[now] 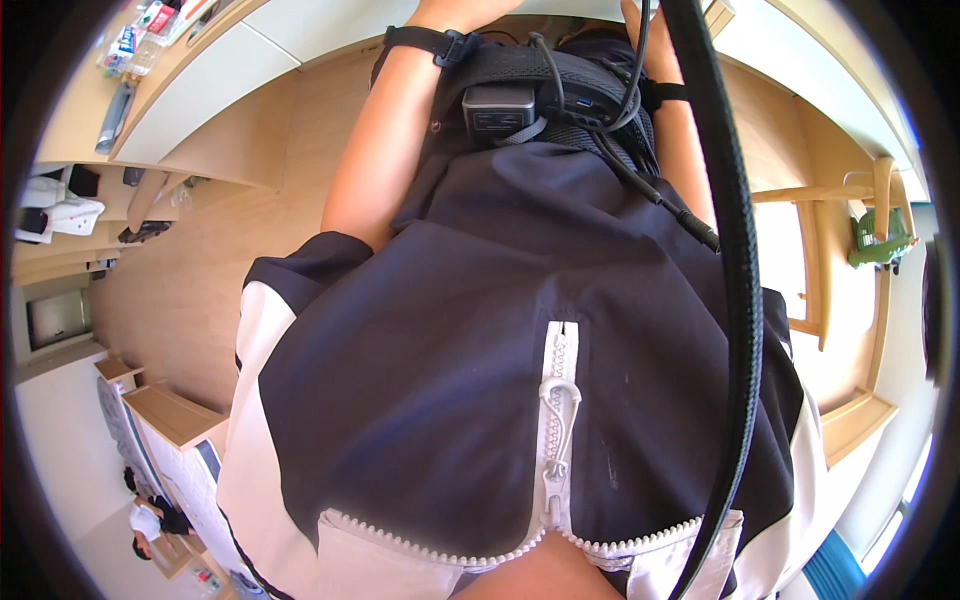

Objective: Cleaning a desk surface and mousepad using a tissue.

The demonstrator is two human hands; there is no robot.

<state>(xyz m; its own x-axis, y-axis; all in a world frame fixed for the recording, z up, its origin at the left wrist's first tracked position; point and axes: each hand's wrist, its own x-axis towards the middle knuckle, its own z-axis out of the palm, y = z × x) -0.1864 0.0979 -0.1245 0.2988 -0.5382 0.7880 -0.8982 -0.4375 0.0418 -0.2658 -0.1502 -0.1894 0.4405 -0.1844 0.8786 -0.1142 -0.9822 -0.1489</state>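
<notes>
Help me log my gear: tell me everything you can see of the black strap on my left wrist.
The black strap runs crosswise around the left wrist, against the skin, just short of the left hand. It looks like fabric webbing, with a dark buckle toward the picture's right. It appears fastened; its underside is hidden.

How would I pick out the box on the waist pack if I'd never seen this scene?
Find the dark zip-neck shirt that fills the middle, then go up to the black mesh waist pack. On its left part sits a dark box with rounded corners. Its solid block shape and shiny rim set it apart from the slender cables to its right.
</notes>
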